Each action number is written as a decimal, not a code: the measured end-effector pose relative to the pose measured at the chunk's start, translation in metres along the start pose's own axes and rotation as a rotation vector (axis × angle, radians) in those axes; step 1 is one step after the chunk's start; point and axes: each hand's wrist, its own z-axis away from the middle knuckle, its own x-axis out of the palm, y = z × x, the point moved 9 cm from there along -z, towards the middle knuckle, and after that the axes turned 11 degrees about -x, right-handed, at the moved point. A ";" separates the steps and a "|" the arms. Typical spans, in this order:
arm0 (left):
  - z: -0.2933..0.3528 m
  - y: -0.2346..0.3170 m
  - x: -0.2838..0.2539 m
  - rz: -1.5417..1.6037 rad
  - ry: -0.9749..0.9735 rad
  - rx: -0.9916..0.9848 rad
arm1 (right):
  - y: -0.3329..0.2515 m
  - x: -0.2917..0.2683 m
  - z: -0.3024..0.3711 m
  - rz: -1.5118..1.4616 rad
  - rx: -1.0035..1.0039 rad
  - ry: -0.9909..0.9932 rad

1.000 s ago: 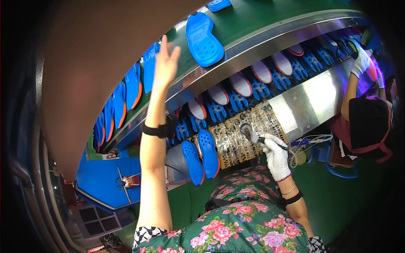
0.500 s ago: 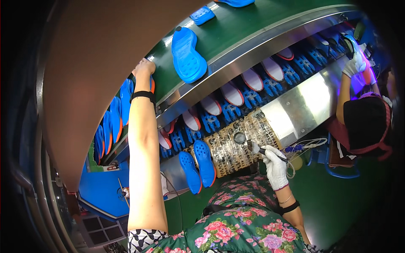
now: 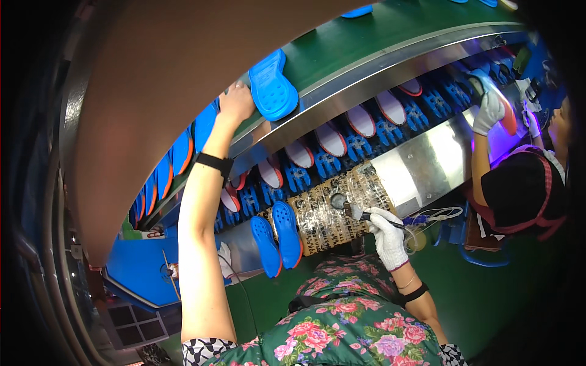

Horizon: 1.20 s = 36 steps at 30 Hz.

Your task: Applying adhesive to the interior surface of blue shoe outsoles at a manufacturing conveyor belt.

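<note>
My bare left hand (image 3: 237, 102) is at the left edge of a blue clog-shaped shoe piece (image 3: 273, 88) on the green conveyor belt. Its fingertips are partly hidden, so I cannot tell whether it grips the piece. In a white knit glove, my right hand (image 3: 388, 236) is closed around a dark-handled brush (image 3: 356, 211). The bristle end is beside a small round cup (image 3: 338, 200) on the tape-wrapped ledge (image 3: 317, 229). Two blue perforated shoe pieces with orange-red edges, a left one (image 3: 267, 247) and a right one (image 3: 287, 235), lie side by side there.
Several blue shoe pieces (image 3: 182, 150) stand along the belt at left. Below its metal rail (image 3: 366, 73), pale soles with red rims (image 3: 330, 139) line a lower row with blue holders (image 3: 359, 147). At right a gloved co-worker (image 3: 519, 183) holds a shoe near purple light.
My left hand has moved right along the belt to the blue shoe piece. The brush has come closer to the cup. The co-worker's shoe has shifted left, and the view has moved slightly.
</note>
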 end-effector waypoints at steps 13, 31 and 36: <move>0.119 0.021 -0.079 1.157 0.254 0.020 | -0.016 0.005 0.008 -0.057 0.031 0.023; 0.274 0.011 0.003 2.179 0.356 -0.322 | -0.036 0.041 0.025 -0.291 0.065 -0.057; 0.240 0.072 0.039 2.538 -0.220 -0.463 | -0.065 0.081 0.036 -0.395 0.011 -0.191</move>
